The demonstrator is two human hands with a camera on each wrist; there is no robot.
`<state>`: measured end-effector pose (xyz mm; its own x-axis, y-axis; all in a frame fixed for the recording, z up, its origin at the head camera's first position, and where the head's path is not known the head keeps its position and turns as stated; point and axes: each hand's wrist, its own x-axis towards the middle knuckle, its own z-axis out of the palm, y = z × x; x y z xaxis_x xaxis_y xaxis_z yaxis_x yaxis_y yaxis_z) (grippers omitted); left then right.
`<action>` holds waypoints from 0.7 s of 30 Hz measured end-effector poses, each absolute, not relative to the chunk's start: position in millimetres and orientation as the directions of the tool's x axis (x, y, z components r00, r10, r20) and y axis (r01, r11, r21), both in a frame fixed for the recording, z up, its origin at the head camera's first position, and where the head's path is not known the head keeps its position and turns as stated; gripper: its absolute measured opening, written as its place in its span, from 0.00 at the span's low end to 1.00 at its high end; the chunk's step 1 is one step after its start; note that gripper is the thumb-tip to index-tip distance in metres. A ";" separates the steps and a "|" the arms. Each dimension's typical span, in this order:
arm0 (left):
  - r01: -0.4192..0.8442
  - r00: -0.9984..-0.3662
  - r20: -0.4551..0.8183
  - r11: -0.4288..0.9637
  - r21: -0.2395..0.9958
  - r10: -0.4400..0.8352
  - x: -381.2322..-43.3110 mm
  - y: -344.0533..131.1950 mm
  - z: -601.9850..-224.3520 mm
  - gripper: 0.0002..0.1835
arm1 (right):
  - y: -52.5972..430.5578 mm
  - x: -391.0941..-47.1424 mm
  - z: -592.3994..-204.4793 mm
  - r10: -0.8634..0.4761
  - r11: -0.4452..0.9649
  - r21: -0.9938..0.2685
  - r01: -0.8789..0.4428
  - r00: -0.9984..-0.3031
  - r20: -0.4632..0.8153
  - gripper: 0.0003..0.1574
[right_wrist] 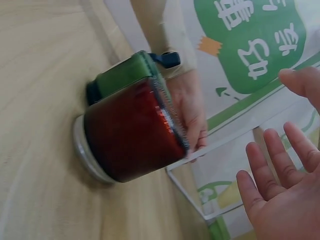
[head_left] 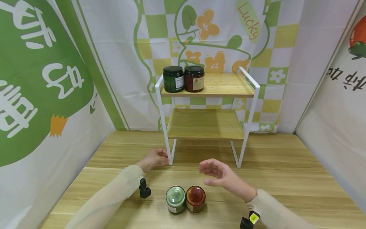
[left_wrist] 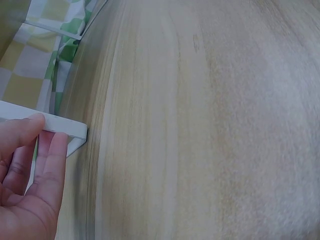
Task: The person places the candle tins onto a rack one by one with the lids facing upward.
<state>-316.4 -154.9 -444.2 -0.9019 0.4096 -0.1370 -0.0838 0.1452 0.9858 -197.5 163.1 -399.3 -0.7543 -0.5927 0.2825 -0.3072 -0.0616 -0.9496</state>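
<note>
At the front left leg of the two-tier shelf (head_left: 206,122), my left hand (head_left: 154,159) pinches the white frame leg (left_wrist: 67,126) between thumb and fingers. My right hand (head_left: 224,178) is held above the table with fingers apart and nothing in them; the right wrist view shows its spread fingers (right_wrist: 267,165). Nearest to it, a red-brown glass jar (head_left: 195,197) stands bottom up on the table. Beside it, also bottom up, is a green glass jar (head_left: 175,199). On the top board, a dark green jar (head_left: 173,79) and a dark red jar (head_left: 194,79) stand upright with black lids.
The shelf's lower wooden board (head_left: 206,124) bears nothing. Wood-grain table (head_left: 286,178) spreads around the shelf legs. Printed cloth (head_left: 114,63) hangs behind and along both sides.
</note>
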 end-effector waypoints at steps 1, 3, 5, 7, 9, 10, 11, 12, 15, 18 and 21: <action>-0.086 -0.902 -0.138 0.144 0.986 0.409 -316.4 -154.9 -444.1 0.07 | 162.7 -197.2 -401.8 -0.598 -0.052 -0.954 -0.296 -0.755 0.267 0.34; -0.088 -0.901 -0.138 0.140 0.986 0.410 -316.3 -154.9 -444.1 0.07 | 161.9 -196.4 -405.9 -0.607 -0.031 -0.960 -0.277 -0.759 0.238 0.34; -0.092 -0.901 -0.140 0.134 0.987 0.412 -316.4 -155.2 -444.2 0.06 | 161.6 -195.8 -410.6 -0.615 -0.016 -0.963 -0.268 -0.757 0.221 0.33; -0.095 -0.900 -0.141 0.132 0.987 0.413 -316.3 -155.4 -443.9 0.06 | 161.2 -195.3 -415.0 -0.620 0.001 -0.965 -0.262 -0.757 0.205 0.34; -0.094 -0.899 -0.141 0.133 0.987 0.414 -316.3 -155.5 -443.7 0.06 | 161.1 -194.9 -419.2 -0.624 0.013 -0.966 -0.256 -0.758 0.193 0.34; -0.095 -0.899 -0.141 0.131 0.987 0.414 -316.3 -155.4 -443.7 0.06 | 161.0 -194.9 -421.5 -0.625 0.016 -0.968 -0.251 -0.758 0.186 0.35; -0.093 -0.899 -0.140 0.131 0.987 0.415 -316.3 -155.2 -443.7 0.06 | 160.8 -195.0 -423.8 -0.628 0.017 -0.968 -0.251 -0.756 0.185 0.36; -0.094 -0.899 -0.140 0.130 0.987 0.414 -316.0 -154.9 -443.5 0.07 | 160.5 -194.9 -425.4 -0.631 0.024 -0.970 -0.243 -0.756 0.173 0.36; -0.095 -0.899 -0.139 0.125 0.988 0.414 -316.1 -154.2 -443.8 0.07 | 159.8 -194.6 -430.8 -0.643 0.029 -0.976 -0.216 -0.751 0.147 0.38; -0.098 -0.899 -0.141 0.123 0.988 0.414 -316.2 -154.2 -443.8 0.07 | 158.7 -193.8 -435.0 -0.661 0.034 -0.979 -0.202 -0.739 0.129 0.39; -0.101 -0.899 -0.145 0.125 0.987 0.414 -316.2 -154.4 -443.6 0.07 | 157.2 -193.2 -438.2 -0.674 0.043 -0.981 -0.187 -0.731 0.110 0.41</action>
<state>-316.2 -154.4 -443.6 -0.8988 0.4138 -0.1445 -0.1013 0.1248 0.9870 -193.2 157.2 -438.2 -0.7307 -0.6738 0.1095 -0.1872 0.0434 -0.9814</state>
